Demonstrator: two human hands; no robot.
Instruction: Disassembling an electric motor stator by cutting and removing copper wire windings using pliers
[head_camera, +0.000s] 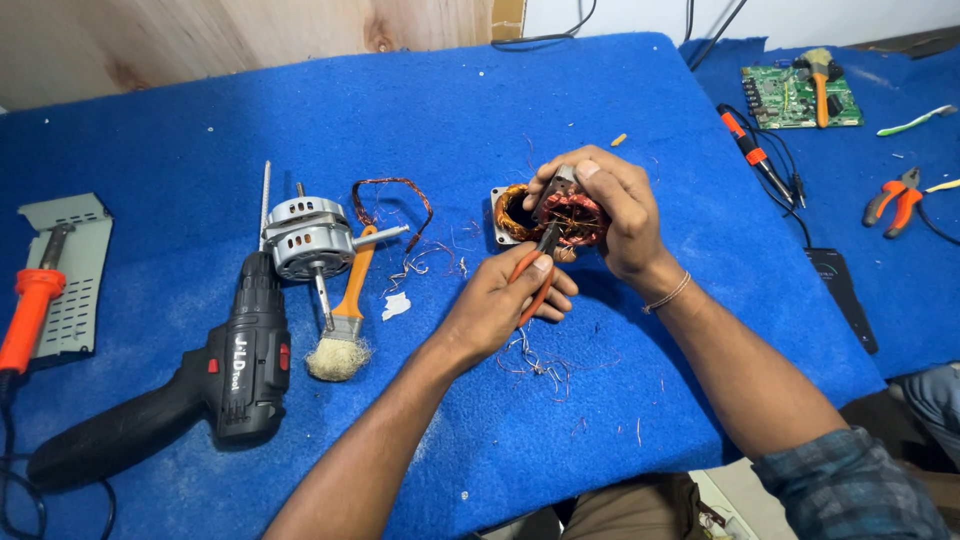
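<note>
Both arms are coming in from the bottom edge and meeting a bit right of centre. The left forearm is running up from about 7 o'clock toward 1 o'clock, bare the whole way, and the left hand (497, 305) is sitting palm-down with its fingers curled tight in a closed grip, thumb pressing forward. The right arm is entering from 5 o'clock with a rolled plaid sleeve at the elbow, angling up toward 11 o'clock. There's a thin thread band at the wrist. The right hand (612, 212) is sitting just above the left, fingers wrapping over and clamping down, knuckles facing the camera.
</note>
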